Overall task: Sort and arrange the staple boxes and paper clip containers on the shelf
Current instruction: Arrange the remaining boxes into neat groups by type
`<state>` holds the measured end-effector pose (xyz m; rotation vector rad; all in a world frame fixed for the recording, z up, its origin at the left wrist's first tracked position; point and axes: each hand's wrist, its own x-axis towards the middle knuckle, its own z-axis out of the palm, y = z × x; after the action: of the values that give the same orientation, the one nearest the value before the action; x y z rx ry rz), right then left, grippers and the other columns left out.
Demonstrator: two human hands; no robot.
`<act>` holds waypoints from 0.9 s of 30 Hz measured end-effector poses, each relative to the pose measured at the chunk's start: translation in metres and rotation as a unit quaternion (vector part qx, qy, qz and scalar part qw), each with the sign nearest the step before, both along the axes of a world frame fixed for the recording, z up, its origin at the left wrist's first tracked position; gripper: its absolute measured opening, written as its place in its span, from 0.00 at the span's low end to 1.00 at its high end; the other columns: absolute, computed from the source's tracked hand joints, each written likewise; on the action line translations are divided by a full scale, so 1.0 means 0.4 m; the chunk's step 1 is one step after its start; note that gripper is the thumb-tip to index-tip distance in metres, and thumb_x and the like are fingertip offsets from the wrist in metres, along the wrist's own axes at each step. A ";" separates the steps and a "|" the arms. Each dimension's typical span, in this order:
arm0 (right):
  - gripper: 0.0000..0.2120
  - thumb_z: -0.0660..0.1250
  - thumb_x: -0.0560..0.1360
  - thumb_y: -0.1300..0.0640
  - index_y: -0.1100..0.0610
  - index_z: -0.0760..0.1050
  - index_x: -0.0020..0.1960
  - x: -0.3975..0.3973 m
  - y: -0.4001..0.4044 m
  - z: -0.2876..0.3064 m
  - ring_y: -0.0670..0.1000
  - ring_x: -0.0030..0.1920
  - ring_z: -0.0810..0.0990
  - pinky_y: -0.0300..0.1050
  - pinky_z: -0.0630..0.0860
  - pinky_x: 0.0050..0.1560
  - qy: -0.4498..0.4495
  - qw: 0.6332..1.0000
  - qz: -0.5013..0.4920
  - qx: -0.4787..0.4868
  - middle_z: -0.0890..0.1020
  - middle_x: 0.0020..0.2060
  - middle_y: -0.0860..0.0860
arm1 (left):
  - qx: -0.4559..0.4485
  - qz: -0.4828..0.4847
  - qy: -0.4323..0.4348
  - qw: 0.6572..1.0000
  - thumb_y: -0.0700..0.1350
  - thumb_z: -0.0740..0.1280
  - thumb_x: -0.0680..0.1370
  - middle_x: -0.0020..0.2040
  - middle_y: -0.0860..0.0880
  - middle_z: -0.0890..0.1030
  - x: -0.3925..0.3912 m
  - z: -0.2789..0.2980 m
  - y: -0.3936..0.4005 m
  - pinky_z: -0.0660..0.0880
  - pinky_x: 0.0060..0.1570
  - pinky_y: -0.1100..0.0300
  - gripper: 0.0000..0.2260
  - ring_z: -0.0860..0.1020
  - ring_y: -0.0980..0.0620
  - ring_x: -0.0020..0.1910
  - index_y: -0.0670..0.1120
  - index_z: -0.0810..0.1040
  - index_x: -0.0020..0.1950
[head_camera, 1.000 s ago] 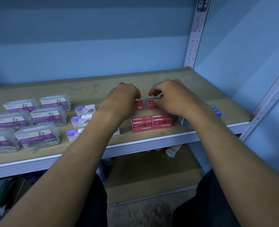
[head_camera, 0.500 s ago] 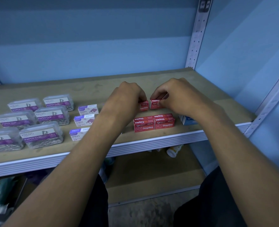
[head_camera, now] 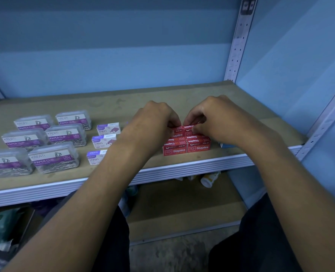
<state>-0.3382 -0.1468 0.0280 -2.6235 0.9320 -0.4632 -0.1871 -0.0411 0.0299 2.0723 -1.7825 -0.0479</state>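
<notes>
Pinching two small red staple boxes, one per hand, at the back of the red block. Head view, the only one: left hand [head_camera: 153,122] has curled fingers closed on the left red box [head_camera: 176,130]; right hand [head_camera: 217,118] has thumb and fingertips nipped on the right red box [head_camera: 190,127]. Both boxes sit side by side, touching, just behind the red staple stack [head_camera: 186,147] near the front edge of the shelf [head_camera: 182,97], roughly 12 o'clock from the stack.

Risk, my read: the two held boxes look only lightly pinched; pushing them in crooked could knock the red rows out of line or shove the front pair toward the shelf lip at 6 o'clock. The left forearm also crosses over the white staple boxes, so a sweep back could drag one.

Counts: clear paper clip containers [head_camera: 64,133] six, in two columns of three at 9 o'clock of the hands. White-purple staple boxes [head_camera: 108,128] three showing in one column, maybe more hidden under the arm, can't tell. Red boxes: four labels readable in the stack plus the two held; exact total unclear. One blue box [head_camera: 224,145] peeking from under the right wrist at 3 o'clock. A bottle [head_camera: 210,178] lies on the lower shelf.
</notes>
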 end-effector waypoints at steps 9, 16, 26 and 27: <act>0.12 0.72 0.75 0.61 0.44 0.86 0.49 -0.011 0.003 -0.004 0.39 0.42 0.81 0.33 0.76 0.41 0.017 1.000 0.000 0.005 0.85 0.43 0.42 | 0.007 -0.014 -0.014 1.000 0.40 0.68 0.77 0.51 0.50 0.85 -0.009 -0.006 0.006 0.79 0.52 0.54 0.12 0.82 0.52 0.47 0.53 0.85 0.56; 0.11 0.70 0.77 0.60 0.45 0.86 0.52 -0.012 0.008 -0.002 0.40 0.43 0.81 0.32 0.76 0.42 0.031 0.999 0.008 0.028 0.86 0.46 0.44 | 0.020 -0.014 -0.031 0.999 0.41 0.67 0.78 0.53 0.50 0.85 -0.013 -0.010 0.001 0.79 0.51 0.54 0.12 0.82 0.52 0.47 0.53 0.84 0.58; 0.13 0.66 0.78 0.57 0.43 0.85 0.54 -0.018 0.006 0.001 0.42 0.47 0.82 0.34 0.76 0.45 0.062 0.996 0.018 0.054 0.86 0.50 0.44 | 0.032 0.001 -0.034 0.999 0.41 0.65 0.80 0.56 0.51 0.83 -0.014 -0.020 -0.002 0.72 0.46 0.61 0.13 0.80 0.51 0.51 0.54 0.83 0.59; 0.12 0.67 0.78 0.56 0.43 0.85 0.56 -0.019 0.005 0.002 0.42 0.48 0.81 0.34 0.76 0.45 0.066 0.996 0.020 0.056 0.86 0.51 0.44 | 0.031 0.003 -0.032 0.999 0.42 0.65 0.80 0.58 0.51 0.83 -0.015 -0.021 -0.001 0.72 0.47 0.61 0.13 0.80 0.51 0.52 0.54 0.83 0.60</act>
<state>-0.3459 -0.1446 0.0290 -2.5899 0.9148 -0.2236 -0.1931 -0.0417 0.0213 2.1448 -1.8346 -0.0355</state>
